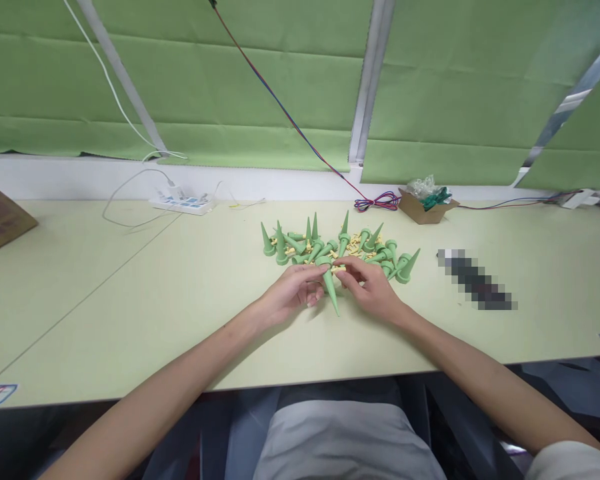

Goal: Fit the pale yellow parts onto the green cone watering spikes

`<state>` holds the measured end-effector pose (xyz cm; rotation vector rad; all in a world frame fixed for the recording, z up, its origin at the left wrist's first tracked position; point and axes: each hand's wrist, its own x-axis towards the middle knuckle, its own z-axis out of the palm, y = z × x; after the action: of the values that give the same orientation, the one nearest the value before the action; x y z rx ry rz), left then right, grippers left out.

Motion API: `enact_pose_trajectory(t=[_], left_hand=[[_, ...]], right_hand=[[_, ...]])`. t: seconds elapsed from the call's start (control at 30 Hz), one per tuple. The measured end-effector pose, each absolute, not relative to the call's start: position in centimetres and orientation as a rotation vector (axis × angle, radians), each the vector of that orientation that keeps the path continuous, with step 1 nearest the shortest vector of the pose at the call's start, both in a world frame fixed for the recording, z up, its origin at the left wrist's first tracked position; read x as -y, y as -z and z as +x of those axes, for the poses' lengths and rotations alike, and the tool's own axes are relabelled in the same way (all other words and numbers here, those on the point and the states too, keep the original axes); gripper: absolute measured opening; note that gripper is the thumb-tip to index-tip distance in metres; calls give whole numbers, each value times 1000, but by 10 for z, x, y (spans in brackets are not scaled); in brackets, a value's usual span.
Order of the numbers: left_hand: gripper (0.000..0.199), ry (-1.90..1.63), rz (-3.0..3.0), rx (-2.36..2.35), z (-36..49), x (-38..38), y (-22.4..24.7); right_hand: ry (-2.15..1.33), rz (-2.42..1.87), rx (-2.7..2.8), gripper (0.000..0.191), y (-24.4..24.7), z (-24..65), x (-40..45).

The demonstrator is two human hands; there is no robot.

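Between my two hands a green plastic spike points down and toward me, its round collar at the top. My left hand is closed on that collar with thumb and fingers. From the right, my right hand pinches a small yellow plastic piece against the side of the spike, just below the collar. Whether the piece sits in the spike, I cannot tell. Right behind my hands lies a pile of similar green spikes, some upright and some on their sides, with many small yellow pieces among them.
A white power strip with cables lies at the back left. At the back right stand coiled wires and a small cardboard box holding plastic wrap. A blurred dark object lies to the right. The table's front edge runs before my body.
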<state>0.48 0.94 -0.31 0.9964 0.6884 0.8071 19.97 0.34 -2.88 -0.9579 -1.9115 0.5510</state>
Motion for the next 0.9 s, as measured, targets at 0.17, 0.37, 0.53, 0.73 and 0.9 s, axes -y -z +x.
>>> enact_pose_trajectory(t=[0.17, 0.37, 0.53, 0.73, 0.9], left_hand=[[24, -784, 988, -713, 5, -10, 3], [30, -774, 1069, -705, 4, -8, 4], [35, -775, 1236, -712, 4, -8, 4], [38, -792, 1425, -798, 3, -6, 3], [39, -808, 1562, -875, 3, -3, 2]], right_hand=[[-498, -919, 1937, 17, 29, 200, -2], [-475, -921, 1950, 18, 27, 199, -1], [-450, -929, 1963, 18, 27, 199, -1], [-432, -933, 1984, 20, 26, 200, -1], [-428, -941, 1992, 24, 24, 199, -1]])
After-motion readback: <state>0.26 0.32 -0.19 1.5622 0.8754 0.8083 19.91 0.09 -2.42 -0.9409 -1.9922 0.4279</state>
